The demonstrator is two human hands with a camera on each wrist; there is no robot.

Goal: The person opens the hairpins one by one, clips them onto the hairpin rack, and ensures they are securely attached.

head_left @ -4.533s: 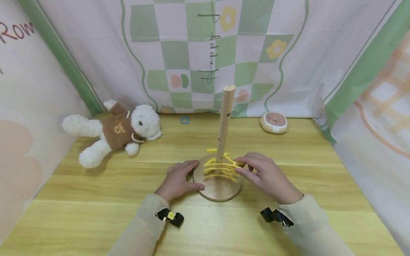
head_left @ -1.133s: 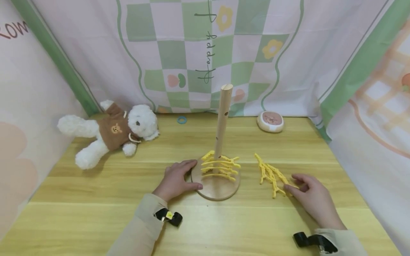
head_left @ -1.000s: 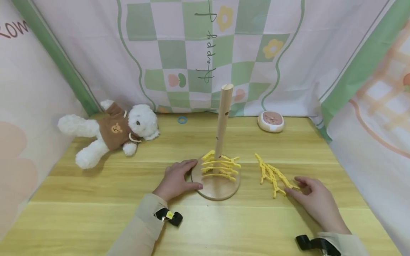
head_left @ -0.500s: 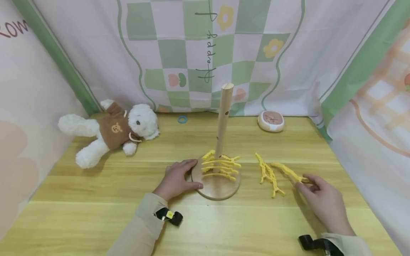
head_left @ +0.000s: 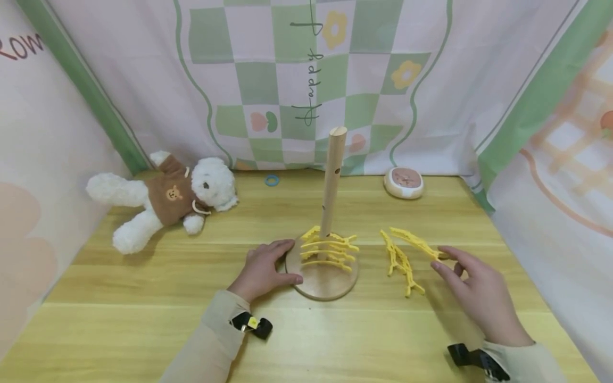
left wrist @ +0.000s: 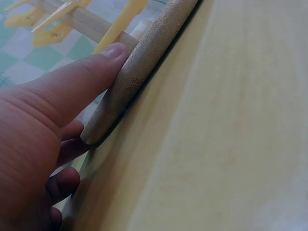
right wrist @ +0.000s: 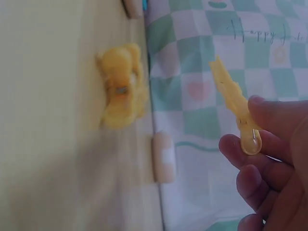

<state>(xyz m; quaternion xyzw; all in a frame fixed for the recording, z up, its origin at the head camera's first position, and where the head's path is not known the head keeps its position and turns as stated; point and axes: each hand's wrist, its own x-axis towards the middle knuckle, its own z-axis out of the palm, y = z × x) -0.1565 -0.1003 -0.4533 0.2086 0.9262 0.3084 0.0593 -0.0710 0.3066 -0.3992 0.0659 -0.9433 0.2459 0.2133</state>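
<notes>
In the head view, a wooden stand has a round base (head_left: 325,287) and an upright post (head_left: 333,181). Several yellow hair clips (head_left: 330,253) jut out around the low part of the post. My left hand (head_left: 261,270) grips the base's left rim; in the left wrist view the thumb (left wrist: 91,72) lies against the rim (left wrist: 127,82), fingers at its far side. To the right, my right hand (head_left: 481,292) pinches another yellow hair clip (head_left: 414,242) by its handle end, jaws pointing away. More yellow clips (head_left: 402,266) lie on the table beneath and beside it.
At the left lies a white plush bear (head_left: 165,197) in a brown top. A small blue ring (head_left: 271,180) and a rounded cream device (head_left: 404,183) sit near the back edge. A printed curtain (head_left: 306,80) closes off the back of the wooden table (head_left: 191,319).
My right hand has left the stand, moved right to the loose clips and picked one up, lifting it away from the others. The left hand has stayed at the base.
</notes>
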